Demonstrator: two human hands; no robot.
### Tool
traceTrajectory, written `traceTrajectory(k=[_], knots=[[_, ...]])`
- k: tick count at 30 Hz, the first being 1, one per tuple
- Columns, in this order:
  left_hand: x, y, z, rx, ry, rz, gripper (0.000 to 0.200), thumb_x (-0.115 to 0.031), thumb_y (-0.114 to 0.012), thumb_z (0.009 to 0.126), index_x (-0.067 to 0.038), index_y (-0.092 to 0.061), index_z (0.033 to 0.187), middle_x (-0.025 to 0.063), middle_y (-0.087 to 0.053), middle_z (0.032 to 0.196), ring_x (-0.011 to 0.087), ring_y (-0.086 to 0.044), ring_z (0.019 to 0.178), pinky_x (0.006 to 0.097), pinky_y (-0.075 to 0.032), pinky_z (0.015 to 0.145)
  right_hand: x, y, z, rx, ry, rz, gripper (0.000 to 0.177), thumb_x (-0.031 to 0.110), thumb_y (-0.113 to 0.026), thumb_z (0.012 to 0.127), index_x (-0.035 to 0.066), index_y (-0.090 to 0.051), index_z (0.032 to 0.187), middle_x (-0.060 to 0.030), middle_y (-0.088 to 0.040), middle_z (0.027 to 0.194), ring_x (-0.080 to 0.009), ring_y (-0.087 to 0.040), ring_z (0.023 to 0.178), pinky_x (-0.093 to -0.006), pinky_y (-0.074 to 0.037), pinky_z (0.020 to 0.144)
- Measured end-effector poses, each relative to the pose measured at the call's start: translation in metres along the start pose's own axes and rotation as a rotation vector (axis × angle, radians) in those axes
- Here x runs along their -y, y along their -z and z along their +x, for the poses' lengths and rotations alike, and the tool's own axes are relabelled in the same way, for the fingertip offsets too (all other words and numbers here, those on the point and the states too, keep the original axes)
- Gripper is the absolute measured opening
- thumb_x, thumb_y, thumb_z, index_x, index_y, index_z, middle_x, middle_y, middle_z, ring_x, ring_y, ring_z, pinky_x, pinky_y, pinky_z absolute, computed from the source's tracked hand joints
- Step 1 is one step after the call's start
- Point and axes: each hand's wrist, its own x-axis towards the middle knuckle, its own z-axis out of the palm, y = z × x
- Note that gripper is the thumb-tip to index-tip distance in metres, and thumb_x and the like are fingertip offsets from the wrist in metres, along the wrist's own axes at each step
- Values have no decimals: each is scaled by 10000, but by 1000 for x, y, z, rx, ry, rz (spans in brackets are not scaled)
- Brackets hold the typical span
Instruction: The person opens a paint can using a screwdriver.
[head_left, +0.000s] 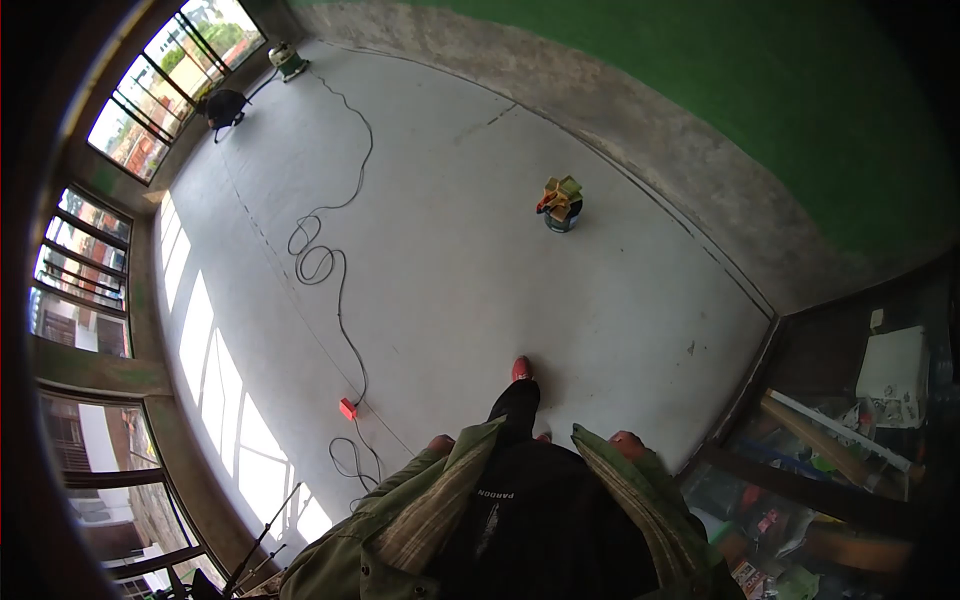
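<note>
My left hand (441,442) shows just past the cuff of my green jacket, low beside my body. On the other side, my right hand (628,445) pokes out of its sleeve. Both are small here and their fingers are mostly hidden, so I cannot make out whether either holds anything. Left of my left hand, a red-orange box (347,408) lies on the floor, joined to a black cable (342,310) that loops away. Farther ahead stands a bucket (560,224) topped with yellowish and orange items (561,192). My red shoe (521,368) is on the grey floor (450,250).
In the far left corner are a green and white machine (288,62) and a dark, rounded object (225,107). Windows (85,260) line the left wall. A green and grey wall (640,110) runs along the right. Boards (840,435) and assorted clutter lie at lower right.
</note>
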Motion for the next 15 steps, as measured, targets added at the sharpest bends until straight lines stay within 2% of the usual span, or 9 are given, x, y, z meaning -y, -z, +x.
traceTrajectory(k=[1,3,5,6,7,9,12,14,15], knots=[[-21,5,14,8,-9,-4,444,-460,-667,818,-22,-730,793,161,-694,714,255,-645,668,428,-518,683,-43,-26,45,372,-50,-259,358,363,-639,867,12,-631,797,-156,-672,828,-292,-628,769,-419,-492,710],[-61,18,44,28,19,270,419,-441,-692,815,-25,-748,823,134,-696,700,219,-636,633,399,-522,645,-32,3,77,314,-24,-244,358,362,-638,867,12,-629,794,-157,-668,819,-292,-625,760,-420,-490,704],[-75,38,105,272,38,-29,361,-386,-690,834,-46,-727,718,106,-654,631,186,-614,569,361,-507,566,-14,18,99,223,34,-190,357,358,-635,866,10,-624,789,-157,-661,801,-292,-621,740,-422,-487,692],[-122,35,102,280,48,-24,361,-386,-690,834,-46,-727,718,106,-654,631,186,-614,569,361,-507,566,-9,20,104,181,59,-161,356,356,-633,866,9,-622,787,-157,-657,792,-292,-618,731,-423,-485,686],[-183,51,99,14,-5,70,326,-321,-665,858,-53,-665,672,71,-593,579,165,-571,504,328,-476,495,-7,20,104,143,79,-129,356,354,-632,866,8,-620,784,-157,-654,782,-292,-616,721,-424,-483,680],[-241,69,126,-13,46,-165,278,-274,-626,878,-37,-618,733,57,-582,621,164,-558,512,325,-462,473,-2,25,107,61,119,-70,355,351,-629,866,7,-615,780,-157,-646,764,-291,-611,701,-426,-479,667],[-314,89,167,-1,46,-206,243,-242,-602,889,0,-621,876,67,-610,712,164,-578,557,325,-473,481,16,49,135,-87,198,11,354,346,-625,865,4,-609,772,-158,-636,737,-291,-603,672,-429,-474,649],[-336,95,188,-20,-89,-165,246,-236,-599,896,8,-613,932,73,-620,756,157,-589,592,324,-487,492,135,110,120,12,165,47,366,343,-624,866,0,-600,740,-145,-630,707,-268,-599,661,-430,-474,641],[-340,98,197,-18,-76,-161,246,-236,-599,896,8,-613,932,73,-620,756,157,-589,592,324,-487,492,191,128,113,-18,4,161,363,344,-637,869,1,-607,752,-125,-634,690,-245,-619,649,-410,-490,624]])
